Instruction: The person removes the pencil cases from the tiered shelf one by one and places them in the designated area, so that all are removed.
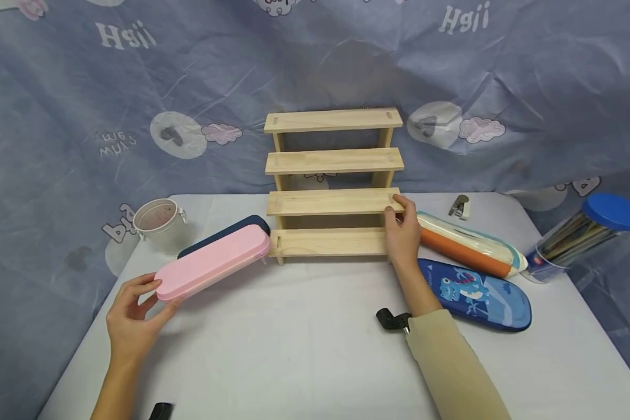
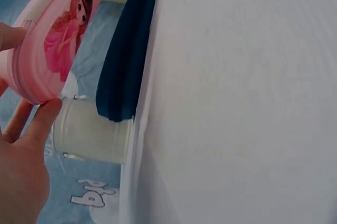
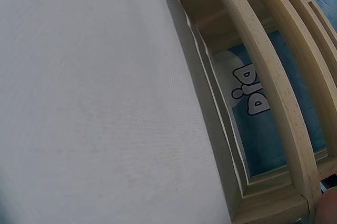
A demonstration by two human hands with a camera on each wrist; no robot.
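My left hand [image 1: 131,315] pinches one end of a pink pencil case [image 1: 215,262], thumb below and fingers above, lifted off the table and slanting up to the right. A cartoon figure in a pink dress shows on the case's other face in the left wrist view. Behind it lies a navy case [image 2: 126,56], mostly hidden from the head view. At the centre stands a four-tier wooden step shelf [image 1: 331,201]. My right hand [image 1: 404,236] grips its right end, around the second tier from the bottom. Only a bit of that hand shows in the right wrist view.
A small white bucket [image 1: 160,224] stands at the back left. On the right lie an orange-and-white case [image 1: 467,245], a blue dinosaur pencil case [image 1: 478,294] and a small stapler [image 1: 459,207]. A blue-lidded clear tube of pencils [image 1: 583,236] leans at the table's right side.
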